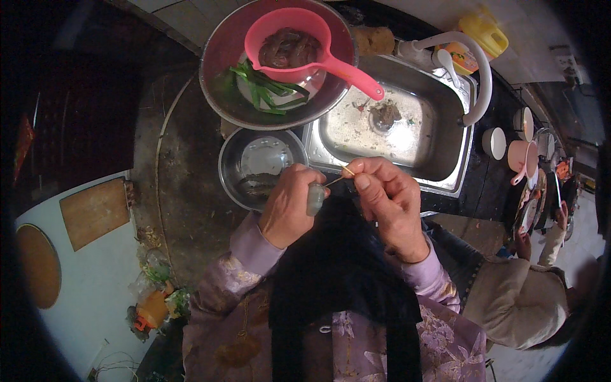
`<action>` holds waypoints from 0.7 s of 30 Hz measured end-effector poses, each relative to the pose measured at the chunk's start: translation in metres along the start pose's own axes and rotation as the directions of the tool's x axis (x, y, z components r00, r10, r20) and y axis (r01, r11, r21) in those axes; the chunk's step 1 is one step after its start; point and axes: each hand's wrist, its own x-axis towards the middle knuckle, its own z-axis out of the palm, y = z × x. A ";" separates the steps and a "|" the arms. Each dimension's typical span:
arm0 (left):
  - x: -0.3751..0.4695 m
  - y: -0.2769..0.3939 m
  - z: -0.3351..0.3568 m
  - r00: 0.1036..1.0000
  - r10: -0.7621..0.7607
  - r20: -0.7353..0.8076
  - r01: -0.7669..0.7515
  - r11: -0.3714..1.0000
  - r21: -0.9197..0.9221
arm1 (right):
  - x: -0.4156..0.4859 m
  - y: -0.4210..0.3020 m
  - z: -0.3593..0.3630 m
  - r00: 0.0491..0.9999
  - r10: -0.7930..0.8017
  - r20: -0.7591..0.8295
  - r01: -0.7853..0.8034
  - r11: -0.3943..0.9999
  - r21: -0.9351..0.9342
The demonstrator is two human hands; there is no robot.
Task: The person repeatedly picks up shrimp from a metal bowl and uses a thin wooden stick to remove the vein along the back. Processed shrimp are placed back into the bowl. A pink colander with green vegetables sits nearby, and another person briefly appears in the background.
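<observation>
My left hand (289,206) grips a grey, translucent raw shrimp (314,200) between thumb and fingers, above a small steel bowl (228,187). Between the thumb and forefinger of my right hand (392,204) is a thin wooden toothpick (347,170). A fine strand runs from the toothpick side towards the shrimp; whether it is attached cannot be made out. A few dark shrimp (255,184) lie in water in the small bowl. Beyond, a pink plastic ladle (288,15) filled with raw shrimp (289,49) rests in a large steel basin (217,98), beside cut green scallion leaves (269,91).
Right of the bowls is a steel sink (346,133) with scraps around its drain and a curved white faucet (482,71). White cups (493,143) and a pink pan (520,157) stand farther right. Another person (520,296) works there. Wooden boards (95,212) are at left.
</observation>
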 end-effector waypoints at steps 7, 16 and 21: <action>0.003 -0.003 0.001 1.000 0.027 -0.014 -0.027 1.000 0.005 | 0.001 -0.004 -0.005 1.000 0.003 0.003 -0.003 1.000 -0.020; 0.005 -0.005 0.001 1.000 0.002 0.024 -0.002 1.000 0.014 | 0.001 -0.010 -0.011 0.998 0.025 -0.052 -0.026 0.999 -0.020; 0.016 -0.017 -0.010 0.996 -0.061 -0.060 0.066 0.994 0.086 | 0.013 -0.019 -0.047 0.990 0.132 0.049 -0.126 0.986 -0.105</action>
